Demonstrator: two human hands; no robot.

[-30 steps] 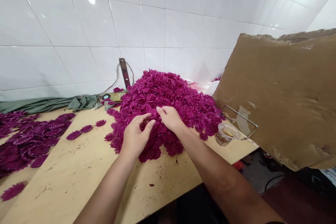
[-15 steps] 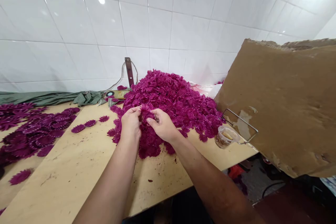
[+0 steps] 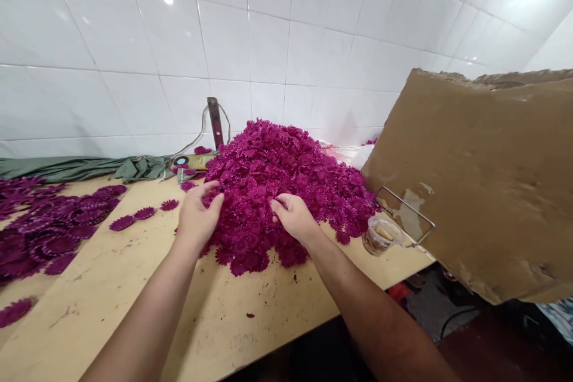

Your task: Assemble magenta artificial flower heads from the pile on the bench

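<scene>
A tall heap of magenta artificial flower heads (image 3: 286, 161) stands in the middle of the table. At its left side my left hand (image 3: 197, 215) is open, thumb and fingers apart, holding nothing. In front of the heap my right hand (image 3: 293, 216) has its thumb and fingertips pressed together against the flowers. What lies in that pinch, if anything, cannot be made out among the petals.
More magenta flowers (image 3: 58, 230) cover the table's left side, with a few loose ones (image 3: 144, 213) between. At right, a clear plastic cup (image 3: 380, 236) stands by a wire frame (image 3: 409, 209) and a large cardboard sheet (image 3: 474, 179). Behind lies green cloth (image 3: 80, 168).
Both hands were together at a flower in front of the heap. They have parted: my left hand has moved left and opened, my right hand slightly right.
</scene>
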